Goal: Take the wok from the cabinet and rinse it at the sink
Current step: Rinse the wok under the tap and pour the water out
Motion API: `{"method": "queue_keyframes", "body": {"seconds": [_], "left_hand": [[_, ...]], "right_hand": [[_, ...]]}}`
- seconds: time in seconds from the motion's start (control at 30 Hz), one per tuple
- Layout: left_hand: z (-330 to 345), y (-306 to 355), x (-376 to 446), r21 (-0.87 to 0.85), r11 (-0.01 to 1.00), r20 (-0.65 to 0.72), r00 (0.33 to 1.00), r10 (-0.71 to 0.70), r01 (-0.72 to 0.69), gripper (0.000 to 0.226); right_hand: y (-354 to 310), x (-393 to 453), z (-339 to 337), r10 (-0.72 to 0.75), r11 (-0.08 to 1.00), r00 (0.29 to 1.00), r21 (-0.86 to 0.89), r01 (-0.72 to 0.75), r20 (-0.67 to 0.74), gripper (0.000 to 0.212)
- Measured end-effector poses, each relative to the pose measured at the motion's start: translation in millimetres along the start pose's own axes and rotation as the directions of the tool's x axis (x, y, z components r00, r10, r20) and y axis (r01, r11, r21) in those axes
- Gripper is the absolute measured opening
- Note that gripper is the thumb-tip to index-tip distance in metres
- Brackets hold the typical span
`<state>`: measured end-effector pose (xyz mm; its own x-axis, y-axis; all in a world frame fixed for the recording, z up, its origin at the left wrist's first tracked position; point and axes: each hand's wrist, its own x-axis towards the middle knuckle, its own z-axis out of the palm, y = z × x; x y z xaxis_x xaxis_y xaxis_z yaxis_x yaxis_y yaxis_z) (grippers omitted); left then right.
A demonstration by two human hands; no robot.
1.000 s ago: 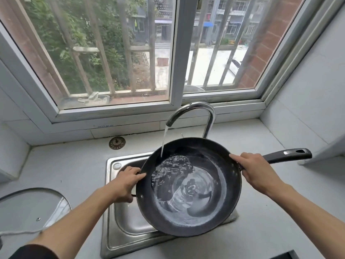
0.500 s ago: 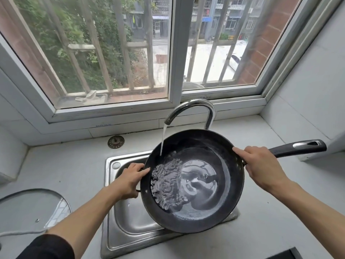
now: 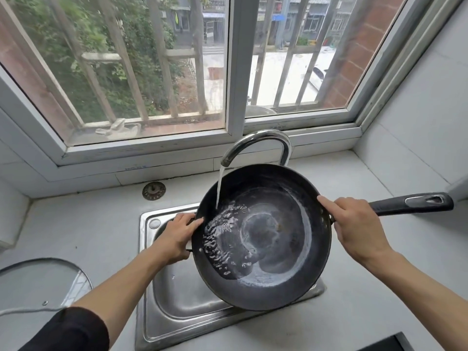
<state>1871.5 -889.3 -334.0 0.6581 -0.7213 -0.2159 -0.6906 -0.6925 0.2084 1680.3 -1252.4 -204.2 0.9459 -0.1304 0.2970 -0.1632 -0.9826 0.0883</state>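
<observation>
While my left hand (image 3: 174,239) clamps the wok's (image 3: 263,236) rim at nine o'clock, my right hand (image 3: 354,229) grips the handle root at three, so I judge I can tilt it. It hangs over the sink (image 3: 177,300), catching the faucet's (image 3: 255,145) stream at ten o'clock; water pools left. A glass lid (image 3: 38,282) rests on the bench (image 3: 83,224).

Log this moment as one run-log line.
step: rinse | wok: over sink, water pooled inside | faucet: running | left hand: on wok rim | right hand: at handle base
</observation>
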Motion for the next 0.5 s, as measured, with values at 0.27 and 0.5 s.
{"method": "queue_keyframes", "body": {"seconds": [0.27,0.5], "left_hand": [[-3.1,-6.1,8.9,0.016,1.0,-0.109,0.994,-0.009,0.011,0.097],[-4.9,-6.1,15.5,0.047,0.999,-0.178,0.984,-0.016,0.025,0.097]], "right_hand": [[-6.1,-12.0,21.1,0.069,0.997,0.994,0.044,-0.065,-0.088,0.064],[-12.4,-16.8,36.0,0.137,0.988,0.982,0.084,-0.126,-0.134,0.063]]}}
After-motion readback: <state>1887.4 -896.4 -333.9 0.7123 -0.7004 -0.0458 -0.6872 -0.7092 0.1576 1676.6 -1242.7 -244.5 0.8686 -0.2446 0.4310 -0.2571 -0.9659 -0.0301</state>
